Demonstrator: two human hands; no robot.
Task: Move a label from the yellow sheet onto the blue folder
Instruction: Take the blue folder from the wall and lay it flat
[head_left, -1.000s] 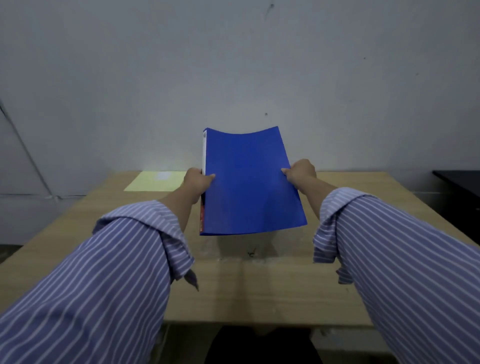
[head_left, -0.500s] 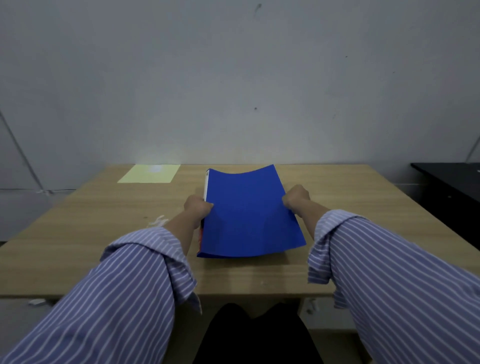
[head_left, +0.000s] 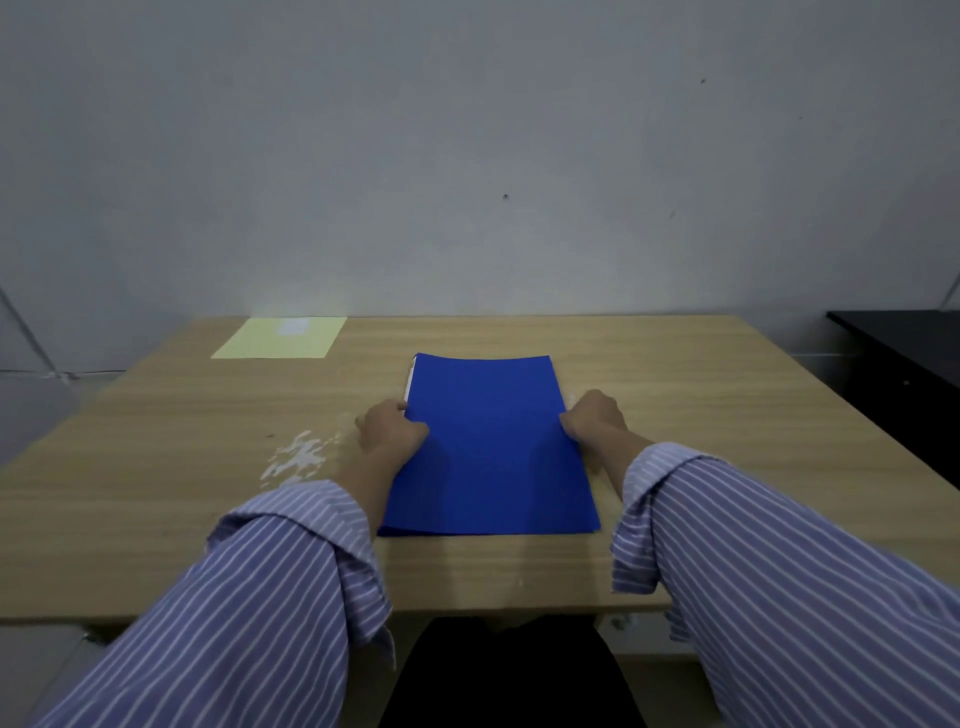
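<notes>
Head view: flat blue plastic folder (head_left: 491, 441), a second ago held tilted in the air, now laid down mid-table near the front edge. Left hand (head_left: 389, 428) and right hand (head_left: 595, 418) still curled on its side edges. Pale yellow paper sheet (head_left: 280, 338) with a whitish label (head_left: 292, 327) at far-left corner of wooden table (head_left: 701, 395), untouched. Likely next: let go, reach for the label.

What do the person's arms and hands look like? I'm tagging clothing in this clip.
Both arms wear long sleeves of a blue shirt with thin white stripes, the cuffs turned back above the wrists. The left hand and right hand are bare: no gloves, and no rings or watch that I can see.
</notes>
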